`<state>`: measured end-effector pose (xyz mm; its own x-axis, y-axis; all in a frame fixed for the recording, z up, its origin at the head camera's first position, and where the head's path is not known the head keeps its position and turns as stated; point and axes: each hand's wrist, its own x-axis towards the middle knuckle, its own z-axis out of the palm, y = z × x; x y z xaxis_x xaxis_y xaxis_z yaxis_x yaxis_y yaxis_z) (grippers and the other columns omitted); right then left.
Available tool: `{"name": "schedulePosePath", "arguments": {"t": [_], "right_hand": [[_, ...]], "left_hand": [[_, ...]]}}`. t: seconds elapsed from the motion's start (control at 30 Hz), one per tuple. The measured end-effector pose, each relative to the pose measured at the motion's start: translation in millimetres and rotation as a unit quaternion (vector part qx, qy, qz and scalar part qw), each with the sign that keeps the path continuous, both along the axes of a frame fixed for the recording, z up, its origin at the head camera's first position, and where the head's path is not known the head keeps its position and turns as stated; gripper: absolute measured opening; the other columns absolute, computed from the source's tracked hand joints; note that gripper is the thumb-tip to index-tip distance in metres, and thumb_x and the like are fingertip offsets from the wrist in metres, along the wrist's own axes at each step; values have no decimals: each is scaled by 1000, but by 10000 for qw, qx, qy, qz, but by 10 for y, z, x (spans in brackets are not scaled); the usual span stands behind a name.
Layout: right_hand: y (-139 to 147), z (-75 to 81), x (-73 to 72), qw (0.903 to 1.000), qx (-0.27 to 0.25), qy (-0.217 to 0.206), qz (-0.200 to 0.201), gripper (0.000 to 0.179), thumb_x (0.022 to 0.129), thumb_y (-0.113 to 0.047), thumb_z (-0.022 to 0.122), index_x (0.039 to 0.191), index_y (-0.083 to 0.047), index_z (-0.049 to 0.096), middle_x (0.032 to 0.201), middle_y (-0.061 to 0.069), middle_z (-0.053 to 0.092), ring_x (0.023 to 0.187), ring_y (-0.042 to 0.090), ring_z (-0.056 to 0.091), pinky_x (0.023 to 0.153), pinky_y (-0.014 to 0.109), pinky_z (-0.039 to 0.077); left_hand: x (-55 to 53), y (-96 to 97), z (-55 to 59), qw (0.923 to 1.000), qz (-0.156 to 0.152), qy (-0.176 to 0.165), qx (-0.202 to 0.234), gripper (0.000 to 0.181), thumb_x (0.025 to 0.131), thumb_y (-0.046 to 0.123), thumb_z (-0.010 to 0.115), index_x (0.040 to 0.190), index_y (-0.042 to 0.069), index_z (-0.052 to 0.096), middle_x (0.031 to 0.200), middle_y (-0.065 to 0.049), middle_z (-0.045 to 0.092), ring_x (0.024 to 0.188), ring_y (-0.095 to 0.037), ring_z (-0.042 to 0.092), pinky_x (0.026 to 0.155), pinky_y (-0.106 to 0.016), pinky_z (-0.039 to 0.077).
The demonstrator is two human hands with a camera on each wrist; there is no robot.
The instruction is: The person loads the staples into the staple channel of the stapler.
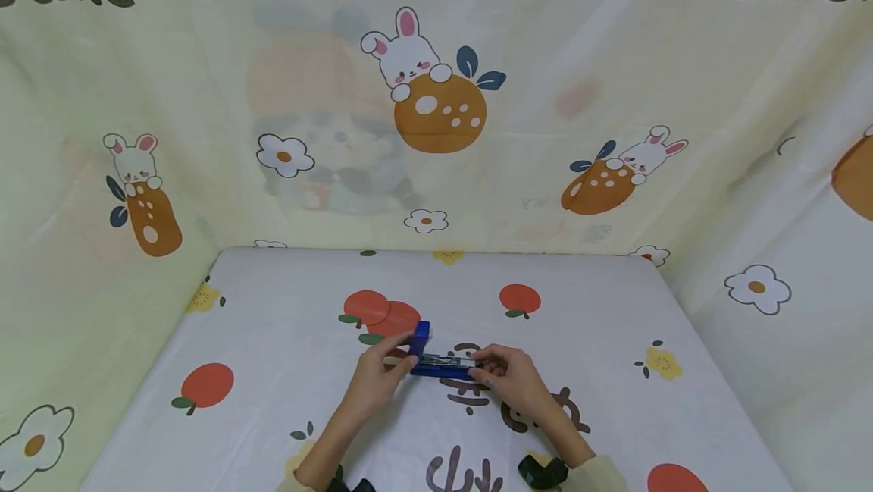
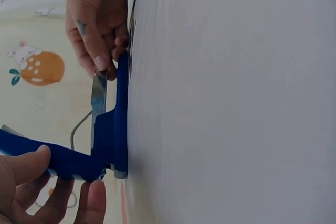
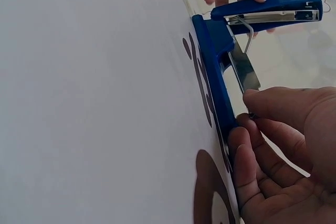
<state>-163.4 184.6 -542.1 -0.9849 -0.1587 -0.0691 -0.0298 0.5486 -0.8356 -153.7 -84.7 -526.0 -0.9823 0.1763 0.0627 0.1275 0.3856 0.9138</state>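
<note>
A blue stapler stands opened wide on the white tabletop cloth, between both hands. Its raised top arm is gripped by my left hand, thumb on one side and fingers on the other. At the opposite end, my right hand pinches the tip of the metal staple channel between thumb and forefinger. The other right fingers curl at the front end of the blue base. A bent wire link runs between the top arm and the channel. Fingers hide the channel's front tip.
The tabletop cloth is printed with fruit, flowers and brown drawings. Patterned curtains rise behind it and at both sides. Dark wrist devices show at the lower edge, beside the pale sleeves.
</note>
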Motion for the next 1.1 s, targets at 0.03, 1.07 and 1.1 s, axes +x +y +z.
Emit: {"name": "schedulePosePath", "arguments": {"t": [0.03,1.07,1.1], "right_hand": [[1,0,1,10000,-3,4,-3,19,93,-13,82,112,-13,79,84,1,68,74,12,56,64,20,47],[19,-21,-16,10000,-47,36,25,19,93,-13,82,112,-12,79,84,0,68,74,12,56,64,20,47],[17,-19,-15,10000,-42,36,18,19,93,-13,82,112,-12,79,84,0,68,74,12,56,64,20,47]], "left_hand": [[-3,2,-3,10000,-22,20,0,44,103,14,69,147,12,63,140,-16,69,116,-31,69,95,-40,64],[-29,87,2,9990,-196,329,-210,41,101,12,71,142,9,66,136,-16,70,113,-28,68,91,-36,64],[-30,91,4,9990,-207,345,-203,40,101,12,71,141,9,67,136,-16,71,113,-28,68,91,-35,64]]}}
